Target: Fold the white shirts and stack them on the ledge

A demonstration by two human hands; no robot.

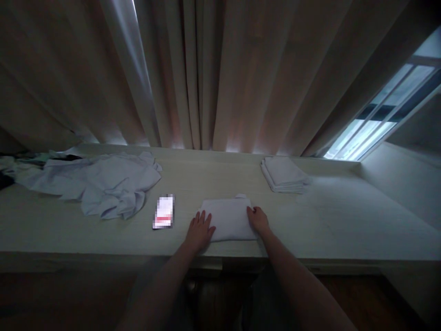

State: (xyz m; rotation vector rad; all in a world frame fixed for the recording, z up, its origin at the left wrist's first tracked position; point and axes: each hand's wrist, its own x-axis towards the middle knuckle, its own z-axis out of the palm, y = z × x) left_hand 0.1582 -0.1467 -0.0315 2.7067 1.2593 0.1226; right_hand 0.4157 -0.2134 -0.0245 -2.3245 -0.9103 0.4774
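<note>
A folded white garment (229, 218) lies on the pale table (344, 220) right in front of me. My left hand (200, 231) rests flat on its left edge with fingers stretched out. My right hand (257, 219) sits at its right edge, fingers curled onto the cloth. Both forearms reach in from the bottom of the view.
A heap of crumpled white clothes (99, 184) spreads over the table's left side. A small blurred rectangular object (163, 212) lies between that heap and the folded garment. A stack of folded white cloths (284, 174) sits at the back right. Curtains (206, 73) hang behind; a window (386, 115) shows at right.
</note>
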